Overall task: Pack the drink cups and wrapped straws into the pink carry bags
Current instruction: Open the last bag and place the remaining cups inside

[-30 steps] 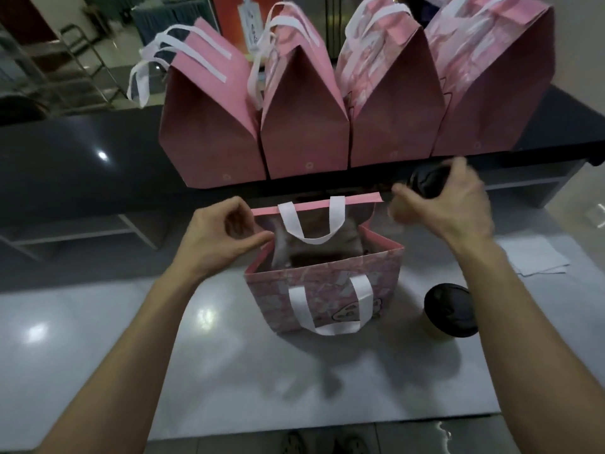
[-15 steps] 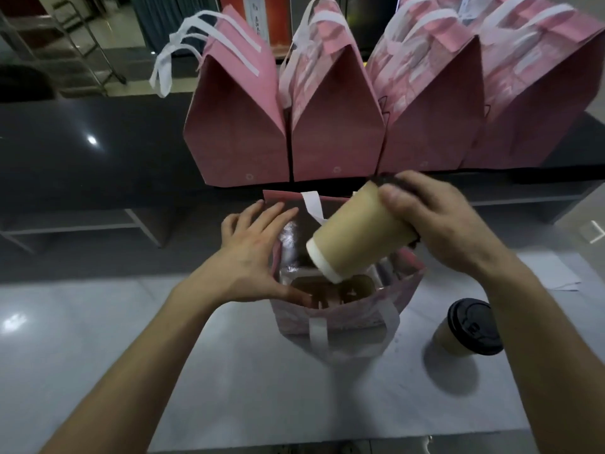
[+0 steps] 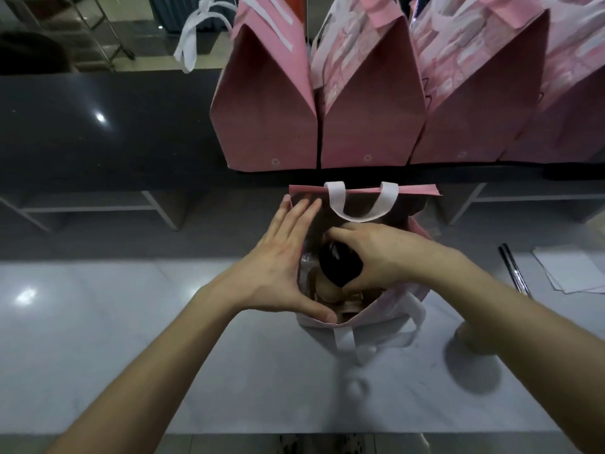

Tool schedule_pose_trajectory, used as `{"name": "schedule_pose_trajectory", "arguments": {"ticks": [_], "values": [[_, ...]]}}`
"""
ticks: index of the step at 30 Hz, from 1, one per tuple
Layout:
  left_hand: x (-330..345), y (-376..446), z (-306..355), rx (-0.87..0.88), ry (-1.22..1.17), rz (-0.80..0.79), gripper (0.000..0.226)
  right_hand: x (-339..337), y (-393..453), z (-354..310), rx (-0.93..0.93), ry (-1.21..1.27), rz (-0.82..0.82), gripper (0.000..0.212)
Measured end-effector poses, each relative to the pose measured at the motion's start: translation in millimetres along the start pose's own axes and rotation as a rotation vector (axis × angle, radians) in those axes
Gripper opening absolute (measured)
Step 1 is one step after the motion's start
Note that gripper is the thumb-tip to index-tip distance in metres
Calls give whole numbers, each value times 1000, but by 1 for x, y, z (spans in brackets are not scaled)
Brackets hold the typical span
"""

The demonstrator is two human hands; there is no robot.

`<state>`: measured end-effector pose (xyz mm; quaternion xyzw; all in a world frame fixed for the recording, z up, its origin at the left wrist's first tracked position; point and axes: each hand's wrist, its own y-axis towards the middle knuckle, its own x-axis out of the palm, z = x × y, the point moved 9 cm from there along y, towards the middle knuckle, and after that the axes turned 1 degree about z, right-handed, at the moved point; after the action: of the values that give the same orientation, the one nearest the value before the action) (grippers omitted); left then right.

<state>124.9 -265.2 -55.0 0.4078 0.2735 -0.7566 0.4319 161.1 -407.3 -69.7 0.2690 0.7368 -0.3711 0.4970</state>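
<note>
An open pink carry bag (image 3: 386,317) with white handles stands on the grey counter in front of me. My right hand (image 3: 376,257) reaches into its mouth and grips a tan paper cup with a black lid (image 3: 339,267), which sits upright inside the bag. My left hand (image 3: 281,267) lies against the bag's left side with straight fingers, its thumb on the near rim, holding the mouth apart. A second cup (image 3: 468,339) stands to the right, mostly hidden behind my right forearm. Dark wrapped straws (image 3: 514,271) lie further right.
Several closed pink bags (image 3: 370,103) stand in a row on the raised dark counter (image 3: 98,126) behind. White papers (image 3: 569,270) lie at the right edge. The grey counter (image 3: 98,339) stretches left and toward me, ending at a near edge.
My right hand has swung the cup from tilted above the bag to upright and lowered it inside. My left hand stays on the bag's left side.
</note>
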Motion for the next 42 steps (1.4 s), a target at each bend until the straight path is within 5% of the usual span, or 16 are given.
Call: {"name": "schedule_pose_trajectory", "arguments": {"ticks": [17,20,25,29,32,36,40,42], "values": [[-4,-5,-4,-60,42,-38,158,33,39,-28,28,-114,-200,116],[-19,-1,-1,-93,191,16,135,21,27,-25,70,-19,-172,101],[-53,5,35,14,746,164,80,-34,-17,-4,115,178,-11,44],[-68,17,70,36,579,218,47,-86,-77,20,122,352,268,17],[-61,29,103,105,440,222,35,-99,-122,54,189,467,482,20],[-32,51,141,165,400,197,37,-55,-165,116,397,320,445,14],[-9,67,166,208,391,232,37,30,-195,167,597,180,137,88],[-2,70,171,196,390,231,41,68,-201,177,637,162,6,108]]}}
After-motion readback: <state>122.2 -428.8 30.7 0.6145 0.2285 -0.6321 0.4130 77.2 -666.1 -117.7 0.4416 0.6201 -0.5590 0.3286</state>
